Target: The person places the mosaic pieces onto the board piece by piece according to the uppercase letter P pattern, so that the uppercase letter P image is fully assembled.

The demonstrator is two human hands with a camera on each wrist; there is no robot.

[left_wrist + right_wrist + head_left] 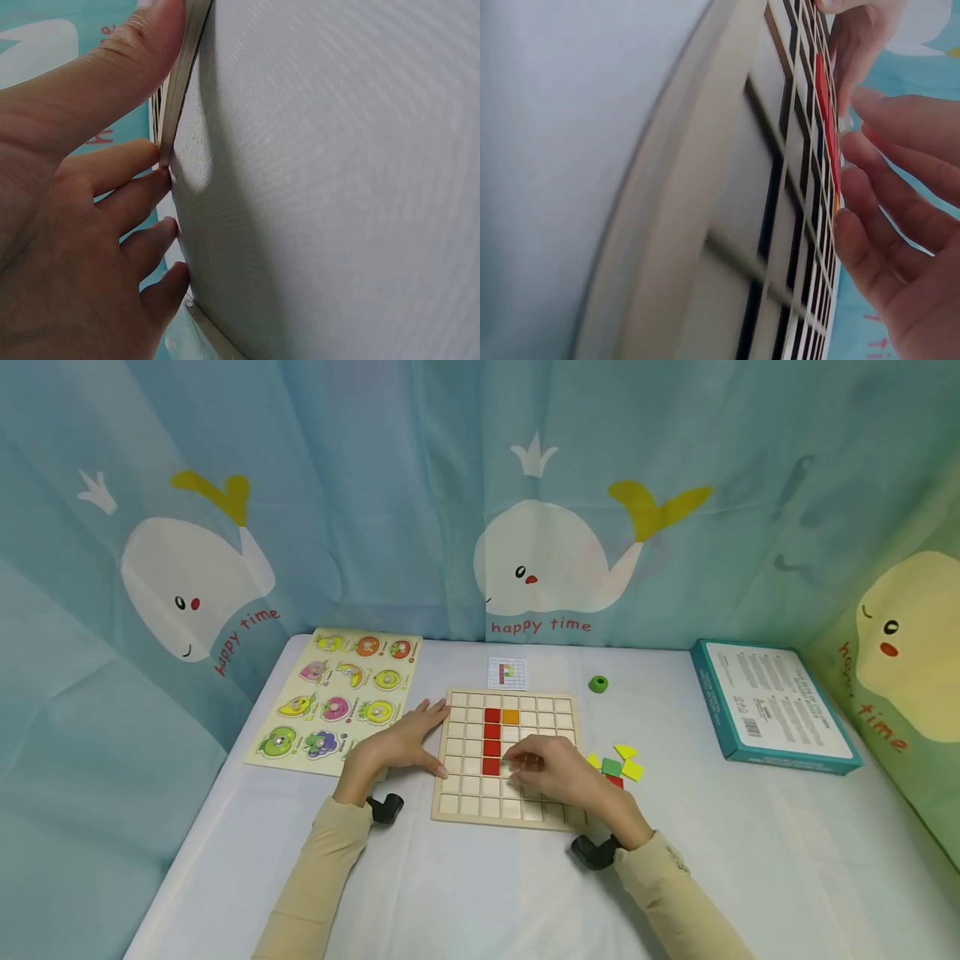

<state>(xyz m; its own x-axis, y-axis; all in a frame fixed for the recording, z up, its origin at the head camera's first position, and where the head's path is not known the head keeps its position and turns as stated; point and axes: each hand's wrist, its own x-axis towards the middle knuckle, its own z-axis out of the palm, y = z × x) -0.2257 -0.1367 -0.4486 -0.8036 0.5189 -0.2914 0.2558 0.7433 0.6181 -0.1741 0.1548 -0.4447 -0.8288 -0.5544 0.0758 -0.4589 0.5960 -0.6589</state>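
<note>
A wooden grid board (468, 807) lies on the white table. Red square tiles (491, 748) fill a column of its cells, with one orange tile (510, 717) beside the top one. My left hand (397, 742) rests at the board's left edge, thumb and fingers spread; in the left wrist view its thumb (142, 56) presses the wooden rim. Over the board, just right of the lowest red tile, hovers my right hand (551, 767). Its fingers (877, 262) are loosely bent in the right wrist view, and I see no tile between them.
Loose yellow, green and red tiles (612, 767) lie right of the board. Behind it are a small pattern card (507, 673) and a green bead-like piece (597, 683). A fruit puzzle board (303, 763) is at left, a teal box (780, 702) at right.
</note>
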